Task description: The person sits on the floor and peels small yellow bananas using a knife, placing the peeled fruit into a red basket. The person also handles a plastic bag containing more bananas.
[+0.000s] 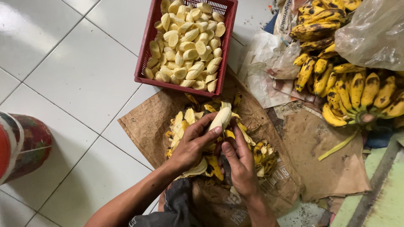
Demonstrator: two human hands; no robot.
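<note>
- Head view: a pale, half-peeled banana [220, 119] is pinched in the closed left hand [193, 145], above the brown paper sheet's [145, 122] middle.
- Its long axis tilts up-right, toward the red plastic crate [145, 54].
- The right hand [240, 162] is curled just below it, on the peel.

arms: bare, no sleeves | lap: dark grey cloth [176, 206]

A: Where does everything sit around the pile of peels [219, 155]?

B: The pile lies on a sheet of paper [147, 122] on the floor [80, 71]. Behind it stands the crate [147, 54], with peeled bananas [187, 42] in it.

A: And to the sides?

B: Bunches of bananas [349, 92] lie to its right, a round tub [23, 145] well to its left. The hands [214, 147] meet just above the pile, a peeled banana [221, 117] between them.
</note>
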